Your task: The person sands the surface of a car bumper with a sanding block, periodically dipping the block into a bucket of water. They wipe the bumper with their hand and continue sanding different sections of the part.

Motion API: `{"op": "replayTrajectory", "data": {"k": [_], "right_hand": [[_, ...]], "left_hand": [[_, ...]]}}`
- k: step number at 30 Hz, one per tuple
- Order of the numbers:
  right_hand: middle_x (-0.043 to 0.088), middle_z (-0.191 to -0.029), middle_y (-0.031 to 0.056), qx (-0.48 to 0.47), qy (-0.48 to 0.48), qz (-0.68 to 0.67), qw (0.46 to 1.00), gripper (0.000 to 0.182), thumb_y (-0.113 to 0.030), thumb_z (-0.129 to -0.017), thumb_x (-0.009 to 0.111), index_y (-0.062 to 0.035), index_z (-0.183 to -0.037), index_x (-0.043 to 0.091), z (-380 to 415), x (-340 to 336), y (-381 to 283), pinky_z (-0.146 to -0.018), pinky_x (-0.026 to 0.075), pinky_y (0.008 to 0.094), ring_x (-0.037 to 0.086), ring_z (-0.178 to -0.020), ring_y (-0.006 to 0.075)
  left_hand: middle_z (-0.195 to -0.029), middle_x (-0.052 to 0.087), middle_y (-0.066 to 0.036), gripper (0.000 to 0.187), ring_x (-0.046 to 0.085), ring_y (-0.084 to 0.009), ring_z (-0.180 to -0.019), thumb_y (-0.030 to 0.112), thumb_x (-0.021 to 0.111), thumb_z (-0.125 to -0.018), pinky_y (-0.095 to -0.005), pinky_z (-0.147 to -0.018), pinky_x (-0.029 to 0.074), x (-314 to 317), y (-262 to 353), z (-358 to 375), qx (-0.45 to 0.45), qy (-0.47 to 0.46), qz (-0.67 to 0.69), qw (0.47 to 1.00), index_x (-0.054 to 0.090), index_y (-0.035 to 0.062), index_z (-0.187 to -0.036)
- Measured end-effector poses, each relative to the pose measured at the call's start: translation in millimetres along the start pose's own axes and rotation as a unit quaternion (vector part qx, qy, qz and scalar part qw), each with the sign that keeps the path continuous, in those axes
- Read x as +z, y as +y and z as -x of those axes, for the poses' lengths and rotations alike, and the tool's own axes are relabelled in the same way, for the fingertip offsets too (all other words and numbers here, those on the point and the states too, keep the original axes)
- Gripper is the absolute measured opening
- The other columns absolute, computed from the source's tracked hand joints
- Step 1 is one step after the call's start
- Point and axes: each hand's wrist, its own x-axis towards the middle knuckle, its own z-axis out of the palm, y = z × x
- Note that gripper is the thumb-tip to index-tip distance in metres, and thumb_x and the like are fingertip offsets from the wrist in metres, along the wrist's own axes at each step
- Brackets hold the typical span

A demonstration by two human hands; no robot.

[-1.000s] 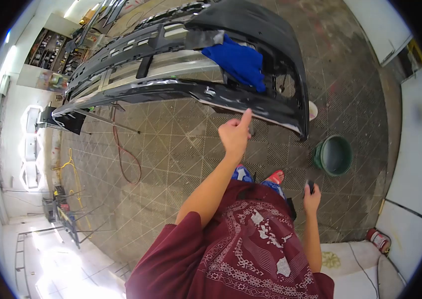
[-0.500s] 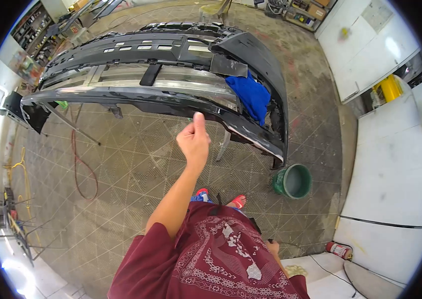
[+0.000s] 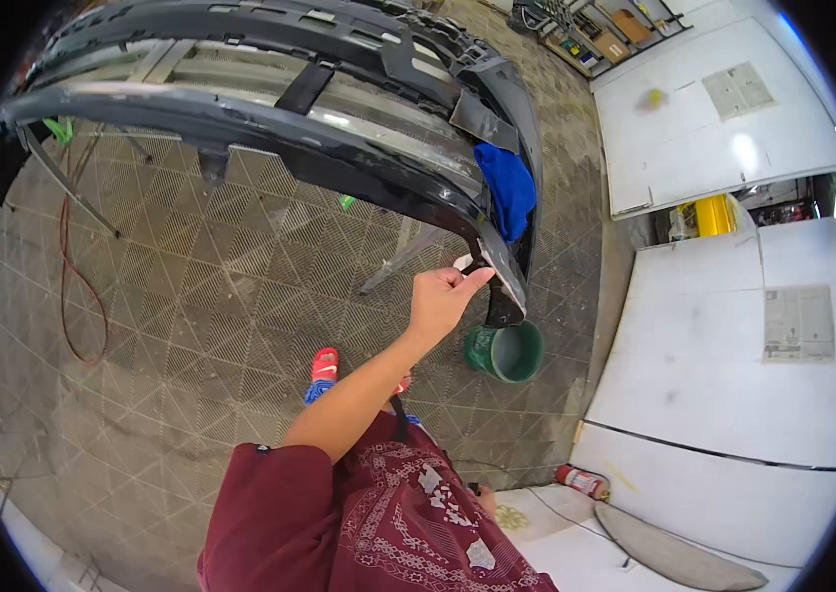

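My left hand (image 3: pixel 441 304) is closed at the right end of a dark car bumper (image 3: pixel 270 133), its thumb stretched along the scuffed lower edge. Whether the curled fingers grip that edge or hold something is hidden; a small white patch (image 3: pixel 462 262) shows just beyond them. My right hand (image 3: pixel 486 500) is low beside my hip, mostly behind my shirt, with a small dark object at its fingers. A blue cloth (image 3: pixel 509 192) hangs over the bumper's right corner, next to a grey flat piece (image 3: pixel 484 120).
A green bucket (image 3: pixel 504 353) of cloudy liquid stands below the bumper's right end. Metal stand legs (image 3: pixel 68 185) and a reddish hose (image 3: pixel 68 286) are at left. White cabinets (image 3: pixel 724 128) line the right side. A red cylinder (image 3: pixel 582 481) lies near the wall.
My view has swung right and closer to the bumper's right end. My left hand has moved from the middle of its lower edge to that end, thumb turning from upright to rightward.
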Motion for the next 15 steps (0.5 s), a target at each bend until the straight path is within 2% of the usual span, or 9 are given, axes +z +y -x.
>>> {"op": "replayTrajectory", "data": {"k": [1, 3, 7, 10, 12, 15], "right_hand": [[0.079, -0.097, 0.0211, -0.001, 0.003, 0.010, 1.000, 0.036, -0.037, -0.088, 0.079, -0.0062, -0.108, 0.079, 5.9, -9.5, 1.7, -0.085, 0.058, 0.0468, 0.077, -0.096, 0.0398], [0.079, -0.096, 0.0206, 0.009, -0.020, -0.080, 0.997, 0.037, -0.037, -0.088, 0.079, -0.0067, -0.109, 0.080, 20.5, -26.6, -2.1, -0.085, 0.058, 0.0463, 0.077, -0.095, 0.0395], [0.080, -0.101, 0.0209, 0.037, -0.006, -0.054, 0.998, 0.038, -0.034, -0.089, 0.078, -0.0047, -0.113, 0.079, 4.3, -23.6, 17.0, -0.088, 0.058, 0.0463, 0.077, -0.098, 0.0389], [0.080, -0.105, 0.0211, 0.037, -0.001, -0.002, 0.999, 0.042, -0.036, -0.089, 0.078, -0.0041, -0.115, 0.078, -5.6, -32.8, 0.1, -0.089, 0.058, 0.0464, 0.076, -0.101, 0.0393], [0.079, -0.106, 0.0216, 0.017, -0.014, -0.010, 1.000, 0.043, -0.037, -0.089, 0.078, -0.0041, -0.117, 0.078, -25.9, -28.0, 6.3, -0.090, 0.058, 0.0465, 0.076, -0.103, 0.0395], [0.079, -0.108, 0.0227, -0.012, -0.025, -0.029, 0.999, 0.045, -0.037, -0.089, 0.078, -0.0035, -0.119, 0.078, -57.0, -29.7, 6.2, -0.092, 0.058, 0.0465, 0.076, -0.106, 0.0399]], "left_hand": [[-0.049, 0.047, 0.001, 0.065, 0.037, -0.0075, -0.050, 0.046, 0.089, -0.089, -0.0331, -0.045, 0.031, -1.0, -1.5, -0.3, -0.003, 0.005, 0.009, 1.000, 0.060, -0.0008, -0.055], [-0.050, 0.051, 0.002, 0.063, 0.043, -0.0056, -0.048, 0.046, 0.088, -0.091, -0.0299, -0.043, 0.032, -3.3, -1.9, -1.9, 0.034, 0.010, -0.047, 0.998, 0.058, 0.0035, -0.056], [-0.050, 0.050, 0.002, 0.062, 0.041, -0.0056, -0.051, 0.044, 0.089, -0.091, -0.0304, -0.045, 0.032, -14.4, 30.4, -9.4, 0.057, 0.038, -0.011, 0.998, 0.059, 0.0015, -0.057], [-0.051, 0.052, 0.001, 0.061, 0.046, -0.0054, -0.050, 0.043, 0.088, -0.092, -0.0291, -0.045, 0.035, -26.0, 40.4, -24.3, 0.111, 0.056, -0.021, 0.992, 0.060, 0.0019, -0.057], [-0.051, 0.055, 0.001, 0.060, 0.050, -0.0060, -0.047, 0.044, 0.087, -0.092, -0.0276, -0.045, 0.038, -27.7, 38.5, -31.6, 0.133, 0.117, 0.104, 0.979, 0.060, 0.0034, -0.057], [-0.051, 0.052, 0.002, 0.067, 0.047, -0.0063, -0.047, 0.052, 0.087, -0.090, -0.0290, -0.045, 0.037, -23.8, 46.3, -22.4, 0.118, 0.090, 0.035, 0.988, 0.056, 0.0041, -0.055]]}}
